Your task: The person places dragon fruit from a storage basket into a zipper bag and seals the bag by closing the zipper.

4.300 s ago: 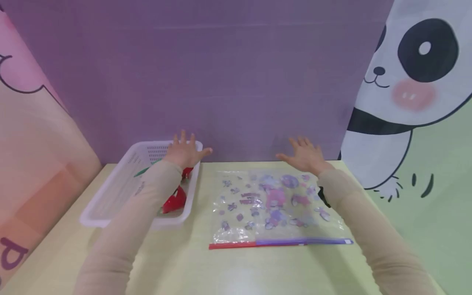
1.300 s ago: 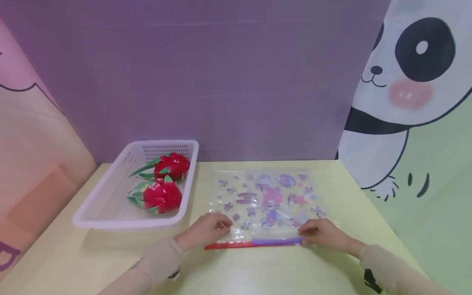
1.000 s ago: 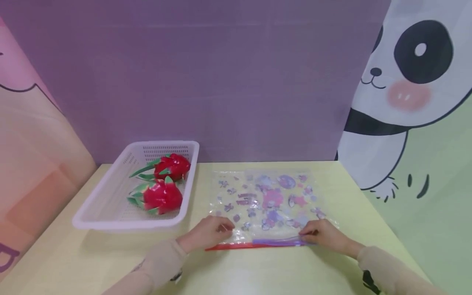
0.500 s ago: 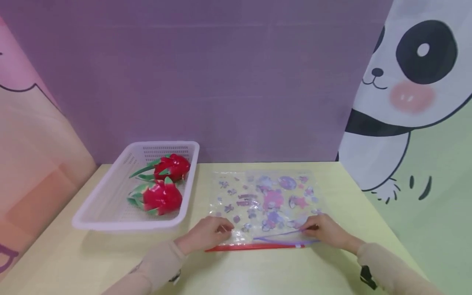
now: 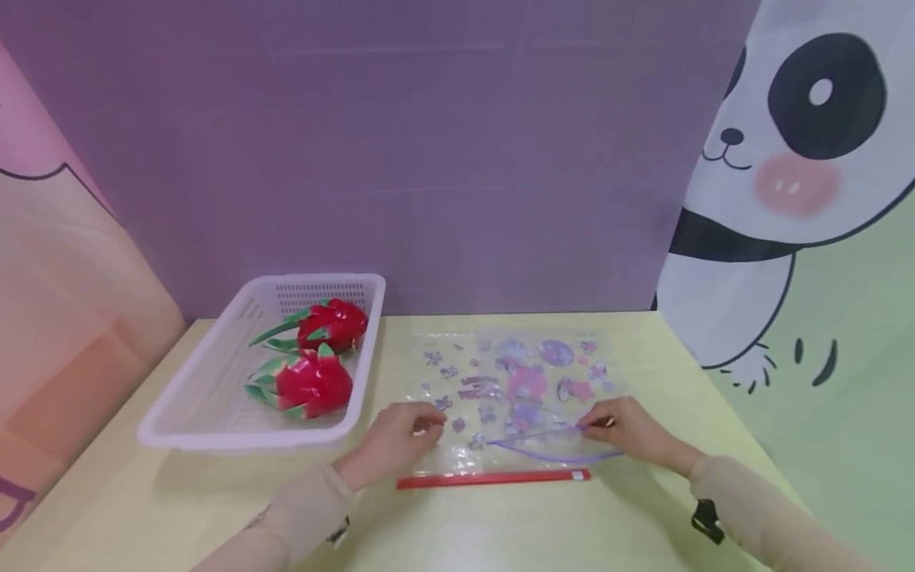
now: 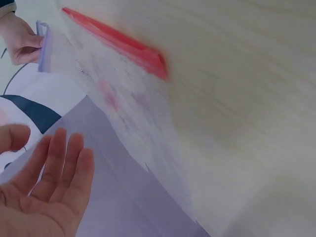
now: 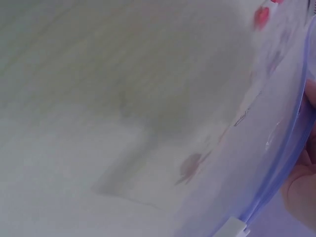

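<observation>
Two clear printed zip bags lie overlapped on the table. The purple-edged zip bag (image 5: 527,385) is on top at the right; the red-edged zip bag (image 5: 432,381) shows at the left, its red zip strip (image 5: 493,479) lying flat. My right hand (image 5: 632,433) pinches the purple bag's mouth, raised off the red strip, its two purple edges spread apart. A white slider (image 7: 231,228) sits on the purple zip in the right wrist view. My left hand (image 5: 396,437) hovers over the red-edged bag's left side, fingers loosely bent with nothing between them, as the left wrist view shows.
A white plastic basket (image 5: 236,438) stands at the left, holding a dragon fruit (image 5: 314,383) in front and another dragon fruit (image 5: 336,324) behind it. A purple panel (image 5: 457,175) rises along the table's back edge. A panda-printed sheet (image 5: 801,318) borders the right.
Both hands have come from the back of the table to the bags' near edge. My right hand has lifted the purple zip edge up and away, uncovering the red strip. The left hand rose slightly.
</observation>
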`<act>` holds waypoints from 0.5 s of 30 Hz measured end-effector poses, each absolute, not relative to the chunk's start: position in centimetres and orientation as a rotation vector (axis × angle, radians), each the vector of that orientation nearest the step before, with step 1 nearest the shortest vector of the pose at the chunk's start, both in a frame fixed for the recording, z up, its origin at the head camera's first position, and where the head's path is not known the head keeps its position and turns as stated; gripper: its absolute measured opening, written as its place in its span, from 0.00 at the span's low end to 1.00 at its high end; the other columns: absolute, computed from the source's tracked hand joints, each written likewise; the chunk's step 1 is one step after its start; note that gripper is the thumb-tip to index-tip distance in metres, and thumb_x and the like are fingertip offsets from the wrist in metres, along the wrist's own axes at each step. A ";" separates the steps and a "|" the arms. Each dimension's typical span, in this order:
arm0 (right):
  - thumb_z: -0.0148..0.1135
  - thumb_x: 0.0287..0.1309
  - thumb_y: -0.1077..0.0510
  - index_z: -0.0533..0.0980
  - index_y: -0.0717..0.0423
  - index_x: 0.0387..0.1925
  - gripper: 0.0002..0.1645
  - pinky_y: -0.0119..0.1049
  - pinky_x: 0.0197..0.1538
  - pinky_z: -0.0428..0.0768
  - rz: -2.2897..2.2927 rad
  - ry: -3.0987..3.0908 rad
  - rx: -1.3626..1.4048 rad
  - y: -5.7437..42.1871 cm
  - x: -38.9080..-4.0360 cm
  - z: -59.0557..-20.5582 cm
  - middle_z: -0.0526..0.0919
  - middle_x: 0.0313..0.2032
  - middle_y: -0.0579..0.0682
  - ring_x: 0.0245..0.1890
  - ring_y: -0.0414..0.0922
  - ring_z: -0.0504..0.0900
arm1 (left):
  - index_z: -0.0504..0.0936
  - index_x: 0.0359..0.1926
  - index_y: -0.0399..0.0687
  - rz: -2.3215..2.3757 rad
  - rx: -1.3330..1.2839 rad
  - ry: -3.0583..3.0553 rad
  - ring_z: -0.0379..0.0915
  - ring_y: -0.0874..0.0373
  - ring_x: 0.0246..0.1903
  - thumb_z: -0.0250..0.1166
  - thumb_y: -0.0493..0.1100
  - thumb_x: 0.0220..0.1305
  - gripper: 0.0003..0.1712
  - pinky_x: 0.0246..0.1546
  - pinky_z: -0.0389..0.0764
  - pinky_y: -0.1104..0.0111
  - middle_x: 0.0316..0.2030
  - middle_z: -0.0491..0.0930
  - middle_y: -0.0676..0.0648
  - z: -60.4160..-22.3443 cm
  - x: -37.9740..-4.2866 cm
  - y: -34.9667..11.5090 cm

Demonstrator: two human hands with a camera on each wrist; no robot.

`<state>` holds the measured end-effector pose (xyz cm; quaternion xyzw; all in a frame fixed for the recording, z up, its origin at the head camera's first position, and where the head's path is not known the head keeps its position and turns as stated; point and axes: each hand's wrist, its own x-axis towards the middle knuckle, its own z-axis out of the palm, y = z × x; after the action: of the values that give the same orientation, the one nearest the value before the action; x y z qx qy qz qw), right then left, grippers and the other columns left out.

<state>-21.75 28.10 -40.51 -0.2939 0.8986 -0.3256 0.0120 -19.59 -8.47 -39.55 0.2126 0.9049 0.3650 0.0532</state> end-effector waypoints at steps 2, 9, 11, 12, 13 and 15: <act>0.64 0.50 0.65 0.82 0.62 0.32 0.05 0.28 0.32 0.79 -1.036 2.817 -0.878 27.9 -21.9 -40.2 0.85 0.29 0.51 0.28 0.30 0.78 | 0.80 0.46 0.46 1.158 0.620 2.797 0.76 0.57 0.41 0.59 0.41 0.61 0.12 0.41 0.79 0.64 0.41 0.82 0.50 -39.6 -19.7 -8.6; 0.65 0.50 0.62 0.82 0.63 0.35 0.09 0.27 0.30 0.77 -1.136 2.877 -0.650 26.5 -22.4 -39.3 0.85 0.32 0.54 0.28 0.32 0.77 | 0.80 0.45 0.48 1.210 0.600 2.818 0.77 0.56 0.42 0.59 0.40 0.61 0.12 0.42 0.79 0.64 0.42 0.82 0.49 -39.6 -20.0 -9.0; 0.65 0.51 0.61 0.82 0.63 0.36 0.11 0.26 0.30 0.77 -1.161 2.882 -0.582 25.9 -22.5 -39.1 0.85 0.34 0.56 0.29 0.34 0.77 | 0.80 0.46 0.50 1.206 0.576 2.803 0.77 0.56 0.43 0.59 0.42 0.61 0.12 0.43 0.79 0.64 0.42 0.82 0.50 -39.5 -20.1 -8.9; 0.65 0.51 0.61 0.81 0.63 0.37 0.11 0.27 0.30 0.77 -1.180 2.879 -0.535 25.6 -22.5 -39.0 0.85 0.35 0.56 0.30 0.35 0.78 | 0.80 0.47 0.50 1.209 0.563 2.790 0.77 0.56 0.43 0.60 0.42 0.61 0.13 0.43 0.79 0.64 0.43 0.82 0.50 -39.5 -20.1 -8.9; 0.65 0.51 0.61 0.81 0.63 0.37 0.11 0.27 0.30 0.77 -1.206 2.875 -0.484 25.2 -22.5 -38.9 0.85 0.36 0.57 0.30 0.36 0.78 | 0.80 0.48 0.50 1.216 0.550 2.774 0.77 0.56 0.43 0.59 0.43 0.61 0.13 0.43 0.79 0.64 0.43 0.82 0.50 -39.5 -20.1 -8.8; 0.64 0.52 0.61 0.81 0.64 0.39 0.13 0.27 0.33 0.78 -1.281 2.842 -0.363 24.4 -22.5 -38.8 0.84 0.38 0.58 0.32 0.37 0.78 | 0.80 0.48 0.50 1.235 0.534 2.753 0.77 0.57 0.43 0.59 0.44 0.62 0.14 0.43 0.79 0.65 0.44 0.82 0.50 -39.4 -20.3 -8.5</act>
<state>-22.51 24.39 -38.77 -0.1158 0.9055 -0.4083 0.0018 -20.31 -8.53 -39.41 0.1741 0.8978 0.4027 0.0389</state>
